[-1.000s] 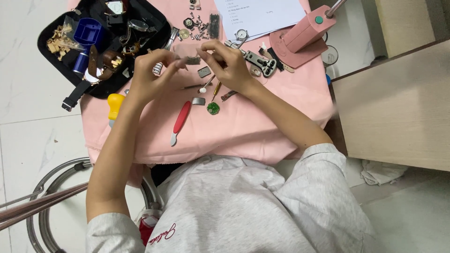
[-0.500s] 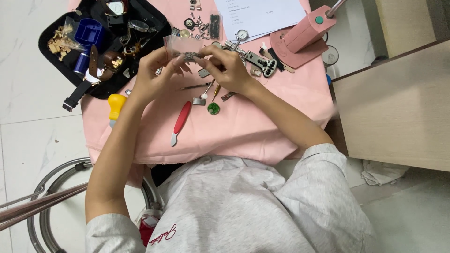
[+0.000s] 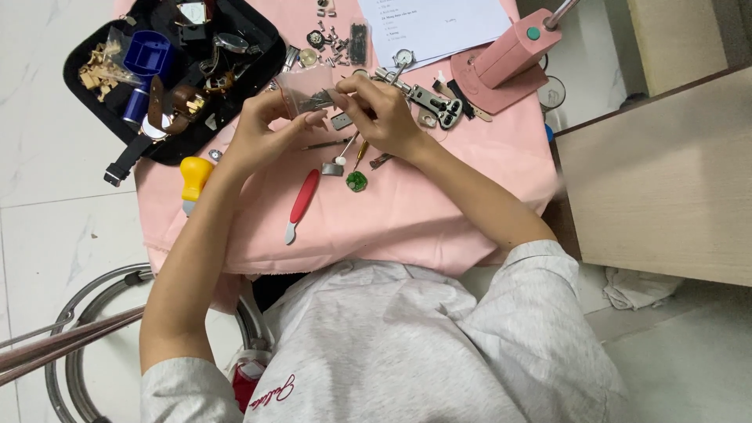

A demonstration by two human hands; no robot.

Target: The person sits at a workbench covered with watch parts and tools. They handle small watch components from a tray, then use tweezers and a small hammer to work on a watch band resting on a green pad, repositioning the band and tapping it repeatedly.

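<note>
Over a small table covered with pink cloth (image 3: 439, 211), both hands hold a small clear plastic bag (image 3: 307, 88) with dark metal parts inside. My left hand (image 3: 262, 129) grips the bag's left and lower edge. My right hand (image 3: 384, 117) pinches its right edge, fingers curled. Below the hands lie a red-handled tool (image 3: 301, 202), a green round piece (image 3: 357, 182), a small silver block (image 3: 332, 168) and thin metal tools.
A black tray (image 3: 168, 74) at the upper left holds watch straps, a blue cup and gold parts. A yellow-handled tool (image 3: 193, 177) lies beside it. A pink press tool (image 3: 509, 59), a white paper sheet (image 3: 435, 23) and small watch parts sit behind. A wooden cabinet (image 3: 666, 172) stands at right.
The clear bag has come up between both hands, and the hands have shifted slightly toward the far side of the table.
</note>
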